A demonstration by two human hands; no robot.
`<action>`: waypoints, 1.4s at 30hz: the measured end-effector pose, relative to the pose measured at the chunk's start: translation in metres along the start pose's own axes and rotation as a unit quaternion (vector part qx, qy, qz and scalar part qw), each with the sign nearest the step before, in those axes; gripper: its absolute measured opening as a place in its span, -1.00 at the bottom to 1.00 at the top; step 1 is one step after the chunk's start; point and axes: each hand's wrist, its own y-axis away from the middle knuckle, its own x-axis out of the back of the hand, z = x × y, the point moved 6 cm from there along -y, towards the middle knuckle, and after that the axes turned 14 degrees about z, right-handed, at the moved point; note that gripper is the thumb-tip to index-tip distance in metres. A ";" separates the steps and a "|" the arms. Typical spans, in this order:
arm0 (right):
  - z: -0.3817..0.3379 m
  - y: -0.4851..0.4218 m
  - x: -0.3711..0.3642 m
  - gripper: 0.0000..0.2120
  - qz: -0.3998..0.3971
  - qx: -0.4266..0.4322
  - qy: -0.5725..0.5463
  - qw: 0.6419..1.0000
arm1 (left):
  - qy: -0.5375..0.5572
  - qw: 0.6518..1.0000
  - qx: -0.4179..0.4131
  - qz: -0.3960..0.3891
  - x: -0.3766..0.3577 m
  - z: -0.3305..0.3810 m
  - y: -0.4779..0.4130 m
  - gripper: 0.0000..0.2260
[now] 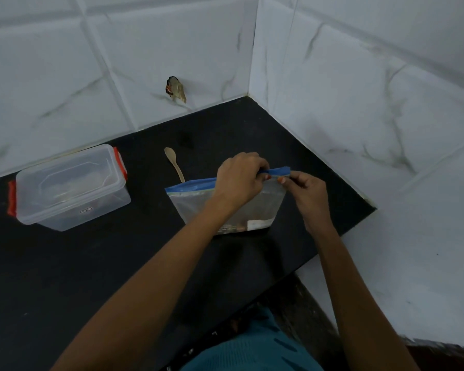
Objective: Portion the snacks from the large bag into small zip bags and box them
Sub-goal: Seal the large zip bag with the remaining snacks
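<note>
Count: 1 bag, 1 box, 1 spoon, 2 hands. No other bags showed.

Bag was clear w/ a blue zip strip, bottom on the black counter, top held up. It sat right of centre, near the counter's right edge. Some dark contents lay at its bottom; couldn't tell what.

Left hand had fingers curled, pinching the strip approx. mid-way along. Right hand pinched the strip's right end betw. thumb and fingertips, the other fingers tucked in. Hands were close together, not touching.

Box was clear plastic, lid on, w/ 2 red clips showing, 1 per end. It stood at left, well apart from the bag, close to the back wall.

Spoon was wooden, lying flat just behind the bag, bowl toward the wall.

Room: wide bare counter betw. box and bag and across the front left. Tiled walls met in a corner behind the bag and closed off the back and right. Counter's right edge ran diagonally, close by the right hand.
</note>
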 end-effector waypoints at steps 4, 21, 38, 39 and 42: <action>0.001 -0.001 0.006 -0.91 0.010 -0.008 -0.010 1.000 | -0.016 1.000 -0.014 0.010 -0.003 0.002 0.002 -0.77; 0.000 0.003 0.002 -0.81 -0.065 0.009 -0.016 0.998 | -0.007 1.000 -0.010 -0.004 -0.001 0.001 0.003 -0.79; -0.007 -0.001 0.003 -0.86 0.016 0.047 0.064 0.997 | 0.009 0.998 0.063 -0.029 0.011 -0.017 0.013 -0.77; -0.008 0.000 0.002 -0.85 0.002 0.038 0.051 0.998 | 0.009 0.998 0.061 -0.026 0.011 -0.016 0.013 -0.78; -0.008 -0.002 0.002 -0.79 -0.023 0.028 0.025 0.999 | 0.013 0.998 0.063 -0.013 0.011 -0.014 0.011 -0.78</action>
